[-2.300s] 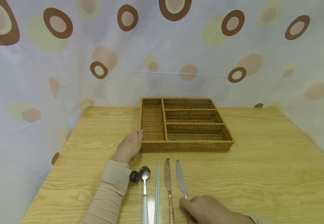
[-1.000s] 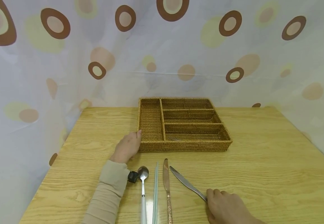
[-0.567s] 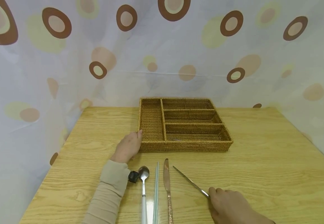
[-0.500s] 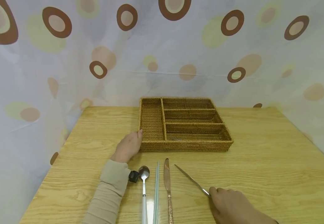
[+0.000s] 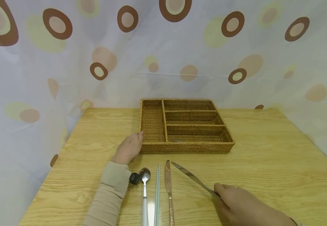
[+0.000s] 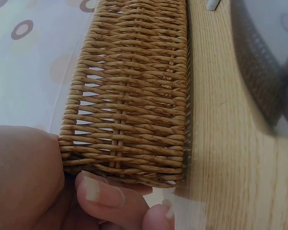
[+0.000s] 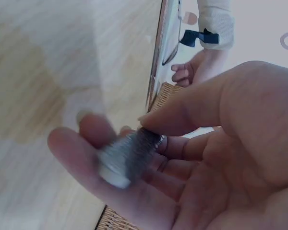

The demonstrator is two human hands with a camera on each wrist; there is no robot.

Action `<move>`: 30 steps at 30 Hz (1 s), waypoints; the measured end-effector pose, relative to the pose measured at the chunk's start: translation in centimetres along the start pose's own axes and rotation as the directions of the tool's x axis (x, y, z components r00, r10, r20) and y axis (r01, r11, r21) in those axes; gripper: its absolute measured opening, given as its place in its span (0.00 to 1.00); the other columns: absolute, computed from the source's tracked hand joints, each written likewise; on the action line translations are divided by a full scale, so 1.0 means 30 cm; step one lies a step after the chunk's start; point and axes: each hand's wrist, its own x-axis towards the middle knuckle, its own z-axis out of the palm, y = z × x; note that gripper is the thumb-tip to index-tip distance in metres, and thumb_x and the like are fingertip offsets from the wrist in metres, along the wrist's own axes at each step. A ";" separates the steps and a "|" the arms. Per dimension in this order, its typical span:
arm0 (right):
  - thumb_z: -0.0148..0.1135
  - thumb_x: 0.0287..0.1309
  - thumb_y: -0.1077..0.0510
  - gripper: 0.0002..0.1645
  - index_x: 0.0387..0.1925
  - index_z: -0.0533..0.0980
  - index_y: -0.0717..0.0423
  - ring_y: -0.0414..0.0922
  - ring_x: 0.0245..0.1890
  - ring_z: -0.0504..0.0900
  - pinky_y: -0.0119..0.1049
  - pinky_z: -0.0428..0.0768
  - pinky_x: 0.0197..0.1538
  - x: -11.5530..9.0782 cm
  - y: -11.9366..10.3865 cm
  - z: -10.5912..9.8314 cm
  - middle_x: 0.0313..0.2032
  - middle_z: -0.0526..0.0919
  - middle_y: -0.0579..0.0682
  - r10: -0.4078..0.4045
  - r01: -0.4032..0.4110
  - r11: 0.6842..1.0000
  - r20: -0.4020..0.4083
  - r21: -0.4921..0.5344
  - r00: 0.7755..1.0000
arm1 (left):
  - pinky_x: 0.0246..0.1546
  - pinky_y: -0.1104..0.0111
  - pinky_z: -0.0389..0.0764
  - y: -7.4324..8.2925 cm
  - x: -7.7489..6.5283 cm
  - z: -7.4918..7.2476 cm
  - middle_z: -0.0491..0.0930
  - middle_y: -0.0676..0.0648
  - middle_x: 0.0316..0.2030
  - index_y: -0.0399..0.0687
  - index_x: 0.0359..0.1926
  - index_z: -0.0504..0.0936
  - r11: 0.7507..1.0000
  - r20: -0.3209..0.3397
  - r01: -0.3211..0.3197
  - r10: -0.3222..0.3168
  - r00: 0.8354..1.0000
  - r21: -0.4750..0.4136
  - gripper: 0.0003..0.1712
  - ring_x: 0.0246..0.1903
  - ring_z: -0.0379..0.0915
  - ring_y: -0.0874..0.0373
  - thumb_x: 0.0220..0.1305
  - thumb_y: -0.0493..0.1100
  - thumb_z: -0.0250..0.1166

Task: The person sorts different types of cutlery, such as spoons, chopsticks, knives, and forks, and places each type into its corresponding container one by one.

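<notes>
My right hand holds a silver table knife by its handle, the blade slanting up and left towards the copper-coloured knife's tip. In the right wrist view, thumb and fingers close round the blurred knife handle. My left hand grips the front left corner of a divided wicker cutlery tray, its thumb on the rim; the left wrist view shows fingertips against the tray's woven end. Beside the held knife lie a copper-coloured knife, pale green chopsticks and a white-handled spoon.
A small shiny metal piece shows in the tray's front compartment, mostly hidden by the front wall. The wooden table reaches back to a patterned cloth. A black wrist camera sits close to the spoon.
My right hand has lifted the silver knife from beside the copper-coloured one and moved right. The blade has swung to a slant and then turned its flat side up. My left hand stays put.
</notes>
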 end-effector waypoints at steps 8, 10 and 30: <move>0.55 0.66 0.68 0.09 0.38 0.68 0.52 0.31 0.22 0.64 0.28 0.68 0.24 0.017 0.013 -0.043 0.25 0.68 0.38 -0.051 0.051 0.997 -0.017 0.060 0.999 | 0.14 0.66 0.71 0.000 -0.002 0.001 0.68 0.49 0.16 0.48 0.27 0.68 1.000 -0.004 0.005 -0.005 1.000 0.001 0.32 0.10 0.63 0.57 0.79 0.60 0.29; 0.54 0.67 0.68 0.08 0.40 0.68 0.53 0.31 0.23 0.64 0.28 0.68 0.25 0.026 0.020 -0.059 0.26 0.69 0.39 -0.056 0.057 0.996 -0.023 0.068 0.998 | 0.14 0.66 0.71 0.001 -0.002 0.001 0.68 0.49 0.17 0.48 0.27 0.68 1.000 -0.004 0.005 -0.005 1.000 0.003 0.32 0.10 0.63 0.57 0.79 0.60 0.29; 0.50 0.75 0.54 0.08 0.36 0.70 0.51 0.29 0.17 0.56 0.26 0.63 0.21 0.132 0.036 -0.168 0.20 0.63 0.36 -0.090 0.089 0.996 -0.282 -0.017 0.955 | 0.14 0.66 0.71 -0.002 0.005 0.002 0.68 0.49 0.16 0.48 0.25 0.67 1.000 -0.005 0.002 -0.002 1.000 0.006 0.32 0.09 0.63 0.58 0.79 0.59 0.30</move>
